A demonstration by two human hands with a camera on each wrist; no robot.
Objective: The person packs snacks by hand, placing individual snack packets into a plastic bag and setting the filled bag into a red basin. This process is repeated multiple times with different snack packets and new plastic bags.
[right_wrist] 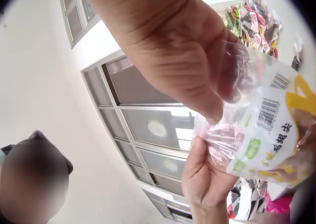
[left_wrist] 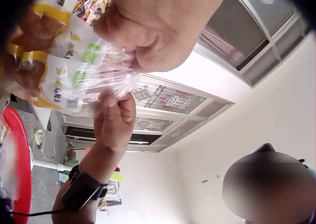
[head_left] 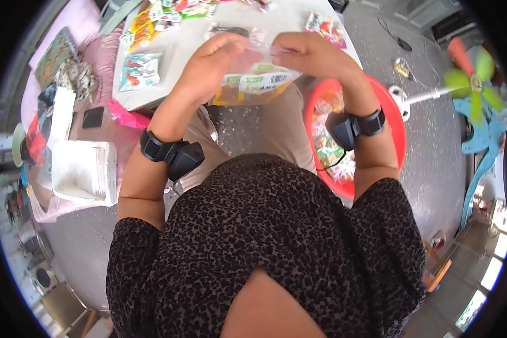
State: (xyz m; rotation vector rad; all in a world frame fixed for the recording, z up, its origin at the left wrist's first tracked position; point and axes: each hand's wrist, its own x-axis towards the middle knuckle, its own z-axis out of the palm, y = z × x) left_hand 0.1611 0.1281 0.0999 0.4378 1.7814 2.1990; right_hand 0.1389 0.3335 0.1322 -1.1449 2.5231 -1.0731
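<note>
Left hand [head_left: 214,60] and right hand [head_left: 316,53], fingers curled, pinch clear top of yellow-and-white printed plastic packaging [head_left: 253,90] (barcodes [right_wrist: 268,113] showing); round red plastic basin [head_left: 395,135] at right

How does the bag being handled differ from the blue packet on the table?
The bag is held up by the left hand and right hand, while the blue packet lies on the table. The bag is mainly yellow and white, the packet pale blue with red patches. Both carry print.
</note>
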